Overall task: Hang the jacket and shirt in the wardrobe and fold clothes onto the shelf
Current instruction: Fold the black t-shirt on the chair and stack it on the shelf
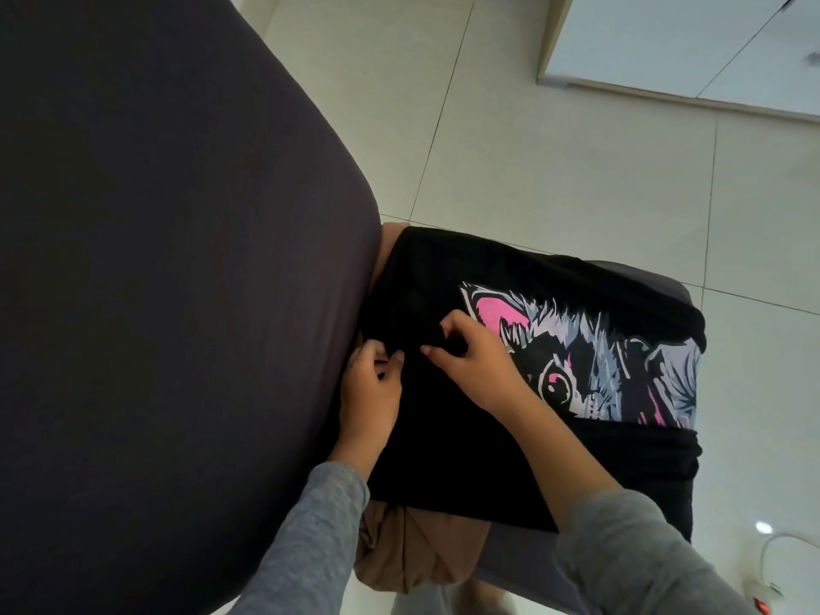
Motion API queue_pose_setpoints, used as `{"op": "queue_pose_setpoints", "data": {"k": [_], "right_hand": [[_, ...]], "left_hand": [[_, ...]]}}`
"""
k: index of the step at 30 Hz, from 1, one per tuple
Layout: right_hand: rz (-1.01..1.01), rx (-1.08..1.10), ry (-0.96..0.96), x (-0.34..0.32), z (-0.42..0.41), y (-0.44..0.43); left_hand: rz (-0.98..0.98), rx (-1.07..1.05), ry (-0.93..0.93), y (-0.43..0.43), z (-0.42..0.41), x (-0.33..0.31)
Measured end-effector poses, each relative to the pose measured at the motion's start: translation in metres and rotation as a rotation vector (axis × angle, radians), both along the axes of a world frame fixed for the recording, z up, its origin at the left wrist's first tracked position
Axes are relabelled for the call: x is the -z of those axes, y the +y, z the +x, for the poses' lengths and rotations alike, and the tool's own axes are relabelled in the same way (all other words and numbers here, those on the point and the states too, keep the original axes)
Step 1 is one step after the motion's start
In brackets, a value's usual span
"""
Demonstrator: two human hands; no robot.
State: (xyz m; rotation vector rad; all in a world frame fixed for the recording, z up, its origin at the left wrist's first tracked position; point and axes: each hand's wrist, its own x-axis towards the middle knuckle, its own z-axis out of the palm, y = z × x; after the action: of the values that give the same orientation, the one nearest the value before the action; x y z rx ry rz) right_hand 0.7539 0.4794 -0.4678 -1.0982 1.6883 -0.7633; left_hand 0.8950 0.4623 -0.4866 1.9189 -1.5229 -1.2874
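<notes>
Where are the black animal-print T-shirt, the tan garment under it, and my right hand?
black animal-print T-shirt (pixel 466 437): head view, plain black fabric beside the print.
tan garment (pixel 421 552): head view, the part showing past the shirt's near edge.
right hand (pixel 479 361): head view, back of the hand.

A broad dark cover (pixel 155 259) is stretched over a rounded bulk that fills the left half of the view. The floor (pixel 554 148) is laid with large pale tiles divided by thin dark joints. A corner of a grey padded seat (pixel 656 281) is seen just right of centre. At the upper right, a glossy white panel (pixel 665 37) is edged in pale wood. A white cable (pixel 772 548) is curved over the tiles at the lower right, near a small device (pixel 761 608) lit red.
</notes>
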Motion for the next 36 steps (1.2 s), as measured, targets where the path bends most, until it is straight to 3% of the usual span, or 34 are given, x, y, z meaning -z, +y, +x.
{"op": "queue_pose_setpoints", "data": {"k": [4, 8, 12, 14, 18, 21, 26, 29, 32, 34, 36], "right_hand": [[0.037, 0.032, -0.038, -0.015, -0.018, -0.001], [0.014, -0.126, 0.168, -0.029, -0.030, -0.003], [-0.147, -0.229, 0.436, -0.044, -0.026, -0.002], [-0.136, -0.273, 0.467, -0.048, -0.025, 0.002], [-0.070, -0.298, 0.385, -0.053, -0.019, 0.027], [-0.099, -0.304, 0.436, -0.050, -0.002, 0.059], [-0.058, -0.245, 0.419, -0.022, 0.033, 0.118], [-0.072, -0.062, 0.478, -0.009, 0.041, 0.138], [-0.078, 0.025, 0.556, 0.004, 0.041, 0.145], [-0.019, 0.043, 0.598, 0.012, 0.033, 0.148], [0.051, 0.077, 0.655, 0.018, 0.022, 0.151]], "left_hand": [[0.034, -0.019, -0.023, -0.004, -0.003, -0.002], [0.079, -0.091, 0.007, -0.012, -0.014, -0.023], [-0.128, 0.213, 0.162, -0.017, -0.013, -0.044], [-0.159, 0.365, 0.196, -0.022, -0.008, -0.044], [-0.221, 0.463, 0.089, -0.021, 0.002, -0.035], [-0.209, 0.462, -0.010, 0.000, 0.010, -0.027], [-0.104, 0.339, -0.105, 0.041, 0.032, -0.020], [-0.201, 0.235, -0.118, 0.061, 0.033, -0.028], [-0.423, 0.468, -0.290, 0.073, 0.032, -0.023], [-0.433, 0.636, -0.421, 0.074, 0.029, -0.012], [-0.384, 0.640, -0.507, 0.068, 0.028, -0.007]]}}
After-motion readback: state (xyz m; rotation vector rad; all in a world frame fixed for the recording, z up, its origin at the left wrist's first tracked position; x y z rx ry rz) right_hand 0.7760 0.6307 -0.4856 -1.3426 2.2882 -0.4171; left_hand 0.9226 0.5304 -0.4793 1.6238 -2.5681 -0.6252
